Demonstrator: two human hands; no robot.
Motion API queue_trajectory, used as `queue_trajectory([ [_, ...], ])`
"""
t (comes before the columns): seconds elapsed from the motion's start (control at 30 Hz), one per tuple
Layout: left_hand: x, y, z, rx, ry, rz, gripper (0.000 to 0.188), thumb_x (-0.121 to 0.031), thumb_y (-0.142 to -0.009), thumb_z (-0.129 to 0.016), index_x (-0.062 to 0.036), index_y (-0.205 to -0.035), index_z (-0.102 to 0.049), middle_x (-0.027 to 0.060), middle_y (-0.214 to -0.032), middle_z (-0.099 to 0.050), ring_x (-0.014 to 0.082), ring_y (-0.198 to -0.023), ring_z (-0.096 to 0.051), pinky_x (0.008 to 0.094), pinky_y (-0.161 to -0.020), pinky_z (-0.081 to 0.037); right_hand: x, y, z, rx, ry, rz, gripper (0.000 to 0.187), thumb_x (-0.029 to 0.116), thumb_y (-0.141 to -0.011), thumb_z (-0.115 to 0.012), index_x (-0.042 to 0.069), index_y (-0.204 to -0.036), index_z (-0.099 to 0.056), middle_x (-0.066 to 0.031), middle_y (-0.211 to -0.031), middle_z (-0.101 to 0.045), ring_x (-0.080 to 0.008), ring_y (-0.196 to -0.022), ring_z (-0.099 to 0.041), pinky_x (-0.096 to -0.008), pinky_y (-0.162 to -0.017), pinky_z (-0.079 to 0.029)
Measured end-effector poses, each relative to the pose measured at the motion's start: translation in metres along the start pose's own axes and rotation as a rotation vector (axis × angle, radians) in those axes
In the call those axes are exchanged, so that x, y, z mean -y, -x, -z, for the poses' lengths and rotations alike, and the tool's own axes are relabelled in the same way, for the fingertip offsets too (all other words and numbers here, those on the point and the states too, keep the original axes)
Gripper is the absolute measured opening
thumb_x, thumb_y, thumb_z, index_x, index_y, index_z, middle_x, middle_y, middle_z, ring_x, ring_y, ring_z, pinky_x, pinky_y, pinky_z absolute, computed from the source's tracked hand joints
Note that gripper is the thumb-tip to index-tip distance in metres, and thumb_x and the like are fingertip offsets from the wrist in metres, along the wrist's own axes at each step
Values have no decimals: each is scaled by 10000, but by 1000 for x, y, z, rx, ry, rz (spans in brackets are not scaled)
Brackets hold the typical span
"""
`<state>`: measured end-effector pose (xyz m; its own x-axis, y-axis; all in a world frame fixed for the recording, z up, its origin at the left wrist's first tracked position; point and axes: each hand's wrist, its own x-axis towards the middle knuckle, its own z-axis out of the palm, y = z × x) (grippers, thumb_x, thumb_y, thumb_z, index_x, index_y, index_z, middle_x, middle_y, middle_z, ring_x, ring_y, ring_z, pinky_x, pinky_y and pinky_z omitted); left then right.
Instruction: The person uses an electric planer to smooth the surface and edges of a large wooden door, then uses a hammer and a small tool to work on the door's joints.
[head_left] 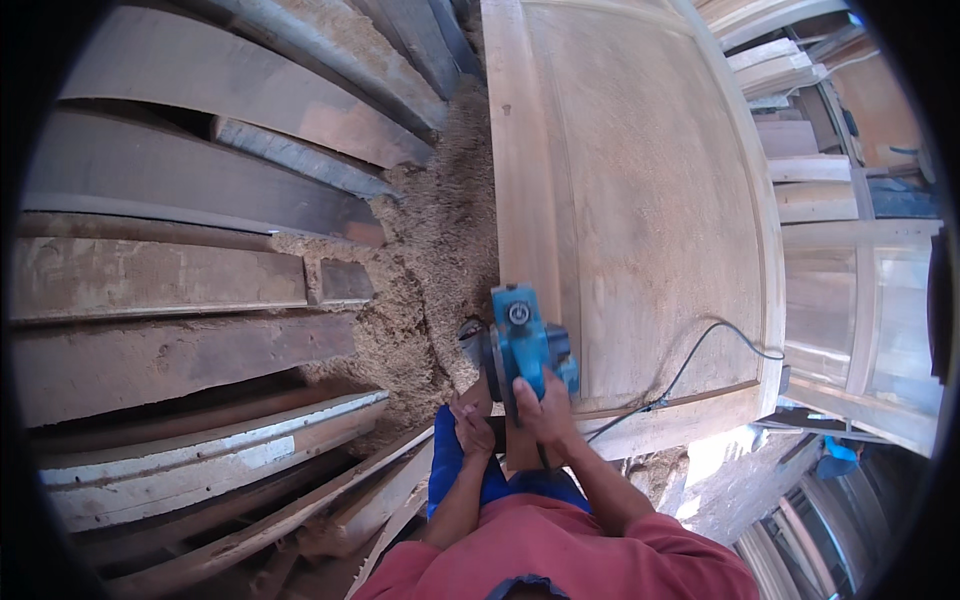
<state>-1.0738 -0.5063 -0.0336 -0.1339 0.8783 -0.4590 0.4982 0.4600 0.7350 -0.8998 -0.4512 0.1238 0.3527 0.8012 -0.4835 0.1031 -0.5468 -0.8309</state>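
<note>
My right hand (pixel 548 412) is closed round the rear handle of a blue electric planer (pixel 524 335). The planer sits at the near left edge of a large wooden panel door (pixel 660 200), over its long side rail. Lower and to the left, my left hand (pixel 474 432) has its fingers bent against a small brown wooden piece (pixel 478 398) beside the planer; the grip is partly hidden. A dark cord (pixel 690 358) loops across the door's near right corner.
Wood shavings (pixel 430 260) heap along the door's left side. Several long planks (pixel 180 270) lie stacked at the left. Stacked boards (pixel 810 170) and a framed panel (pixel 850 310) stand at the right. A blue object (pixel 840 457) lies at the lower right.
</note>
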Motion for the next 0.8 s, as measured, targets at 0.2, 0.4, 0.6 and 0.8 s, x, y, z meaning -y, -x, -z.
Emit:
queue_trajectory([
  [0.2,14,-4,-2,28,-150,-92,469,-223,-1038,-413,64,-1408,-395,360,-1111,-614,505,-957,-632,504,-847,-509,41,-148,-4,-111,-10,114,471,424,-963,-601,-45,-988,-637,-209,-796,-676,-351,-763,-675,-441,-714,-512],
  [0.4,6,-5,1,79,-371,-187,388,-193,-1015,-452,85,-1281,-500,365,-1087,-605,502,-901,-617,530,-830,-491,145,-300,9,-52,-158,193,503,464,-991,-576,19,-765,-630,-68,-599,-597,-159,-496,-568,-357,-480,-471],
  [0.6,-6,-10,3,37,-410,-435,385,-217,-1001,-477,79,-1236,-551,327,-993,-656,493,-905,-631,533,-824,-507,219,-465,30,-123,-146,205,504,474,-991,-594,44,-728,-582,-49,-608,-550,-148,-457,-524,-321,-414,-426],
  [0.8,-9,-14,5,233,-241,-35,379,-223,-1006,-467,54,-1248,-560,318,-1005,-670,495,-958,-643,535,-854,-510,220,-474,25,-58,-204,182,510,492,-973,-616,43,-733,-586,-57,-620,-563,-153,-461,-528,-330,-416,-428],
])
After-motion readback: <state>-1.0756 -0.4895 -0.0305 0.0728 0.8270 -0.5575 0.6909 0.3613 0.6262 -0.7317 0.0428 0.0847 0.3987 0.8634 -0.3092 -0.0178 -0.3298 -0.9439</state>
